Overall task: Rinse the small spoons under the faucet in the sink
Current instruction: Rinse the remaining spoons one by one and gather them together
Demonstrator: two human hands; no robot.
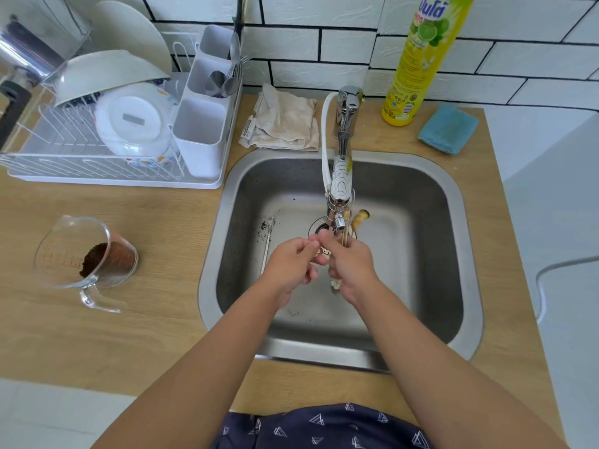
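- Broadly, a pale wood-grain counter point(136, 319) surrounds a brushed steel sink point(431, 222), a square basin with rounded corners and dark specks on its floor.
- White wire dish rack point(64, 157) at the left holds glossy plates and a white plastic cutlery caddy.
- Chrome faucet point(342, 176) reaches over the drain, a white hose looping beside it.
- Clear glass measuring jug point(87, 254) lies tipped on the counter, with brown grounds inside.
- Right hand point(351, 267) is fisted around thin small spoons point(346, 230), which stand upright just under the spout; one tip looks golden and blurred.
- Left hand point(291, 264) is curled, fingertips pinching at the spoons beside the right hand; exactly what it grips is hidden.
- One slim silvery spoon point(268, 241) lies flat on the basin floor, left of both hands.
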